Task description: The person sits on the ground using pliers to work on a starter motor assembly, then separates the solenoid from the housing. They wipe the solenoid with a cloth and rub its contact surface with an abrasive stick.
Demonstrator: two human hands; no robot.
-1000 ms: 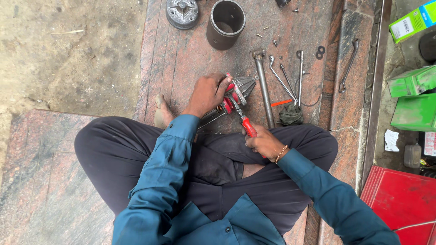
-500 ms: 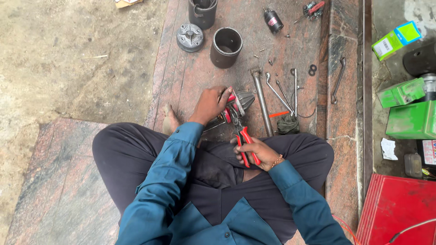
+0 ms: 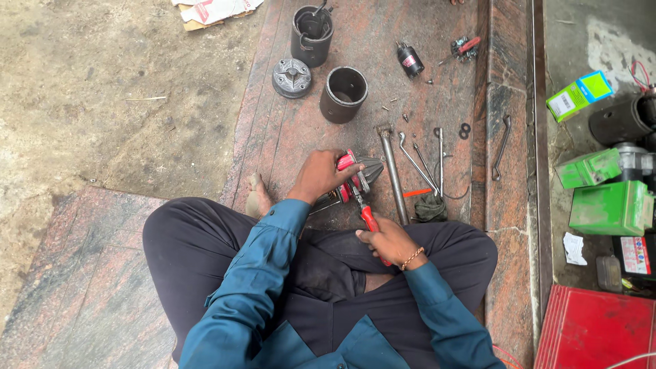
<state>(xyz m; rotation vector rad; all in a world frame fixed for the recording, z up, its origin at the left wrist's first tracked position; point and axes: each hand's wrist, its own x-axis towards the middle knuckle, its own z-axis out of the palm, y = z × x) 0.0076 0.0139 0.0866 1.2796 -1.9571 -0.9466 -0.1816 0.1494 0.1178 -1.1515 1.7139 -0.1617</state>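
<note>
Now the metal part [image 3: 365, 171] sits on the stone floor [image 3: 294, 143], just in front of the person's crossed legs. It is grey, with a bit of red at one end. The left hand [image 3: 318, 174] is closed over it and holds it down. The right hand [image 3: 389, 240] is closed round the red handles of the pliers [image 3: 361, 201], and the nose of the pliers touches the part.

Half a second ago the pliers lay lower, close to the lap, with the handles pointing toward the person. They have come up to the part since then. The left hand has stayed on the part.

Just to the right of the part lies a long rod [image 3: 393, 174]. Next to it lie thin tools [image 3: 427, 160] and a dark rag [image 3: 430, 207]. A spanner [image 3: 502, 147] lies farther right, on the stone edge. Farther up the floor stands a dark ring [image 3: 343, 94], with a round cap [image 3: 292, 76] beside it and a cup [image 3: 311, 34] behind. More of the floor shows at the top than before, so the cup is in full view. Green boxes [image 3: 608, 205] lie well apart on the right.
</note>
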